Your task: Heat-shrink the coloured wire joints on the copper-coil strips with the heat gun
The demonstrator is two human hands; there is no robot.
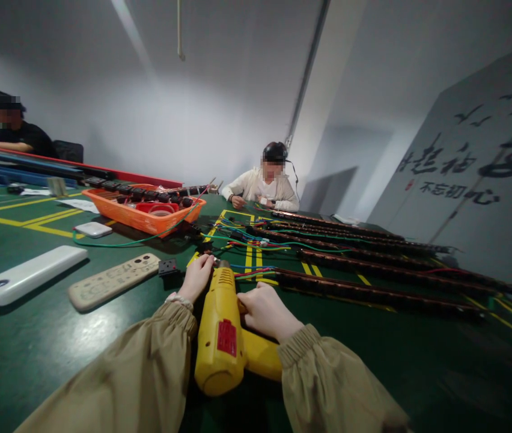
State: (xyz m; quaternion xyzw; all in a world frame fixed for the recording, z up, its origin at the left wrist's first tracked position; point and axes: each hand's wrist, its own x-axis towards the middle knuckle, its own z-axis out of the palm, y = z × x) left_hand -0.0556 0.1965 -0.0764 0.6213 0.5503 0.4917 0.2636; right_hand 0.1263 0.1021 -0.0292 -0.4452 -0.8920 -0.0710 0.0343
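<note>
One yellow, pistol-shaped heat gun (220, 337) at the near side of a green worktop (57, 355)

Position: the heat gun is between the person's two hands, its metal nozzle (223, 264) directed away from the wearer.

Left hand (197, 278): beside the nozzle, fingers drawn together; whether they pinch anything I cannot tell.

Right hand (268, 308): curled closely beside the gun's body, just past its handle. The fingers are partly hidden, so I cannot confirm a hold.

Surroundings: thin multicoloured wires (256, 276) lie beyond the nozzle, leading to long, dark, narrow strips (373, 291) on the right. Left of the left hand I note a small black block (169, 269), a beige remote control (114, 281) and an elongated white device (30, 275). Farther back, an orange plastic basket (143, 225) contains dark parts. Across the worktop sits a co-worker in a cream-coloured top (253, 185).
</note>
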